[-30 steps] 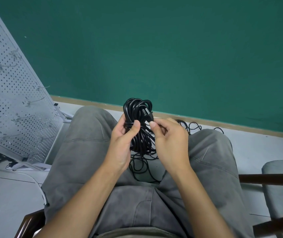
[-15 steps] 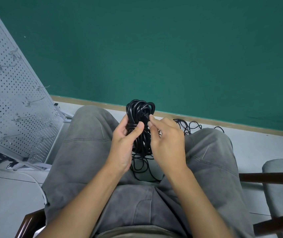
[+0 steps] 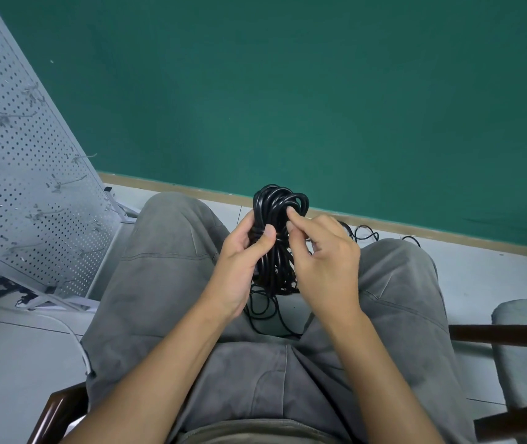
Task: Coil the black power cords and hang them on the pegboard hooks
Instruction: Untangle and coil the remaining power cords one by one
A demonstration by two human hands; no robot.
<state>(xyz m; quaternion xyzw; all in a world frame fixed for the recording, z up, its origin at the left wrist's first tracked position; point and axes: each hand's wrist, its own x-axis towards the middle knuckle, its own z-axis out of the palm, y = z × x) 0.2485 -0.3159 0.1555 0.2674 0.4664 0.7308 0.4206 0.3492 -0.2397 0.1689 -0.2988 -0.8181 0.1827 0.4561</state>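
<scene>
Here, black coiled cord bunched, glossy loops.

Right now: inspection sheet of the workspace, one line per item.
Surface: pale floor; person seated, grey trousers.
Job's things: black cord bundle held upright above the lap; pegboard leaning at left, its hooks bare.
Clutter: nothing seen.
Hands: left hand grips the bundle's middle, thumb across it; right hand pinches at the bundle's top loops.
Cables: loose loops hang below the bundle between the knees; more cord lies on the floor by the wall; white cable at left.
Surroundings: green wall, tan baseboard, grey chair at right.
</scene>
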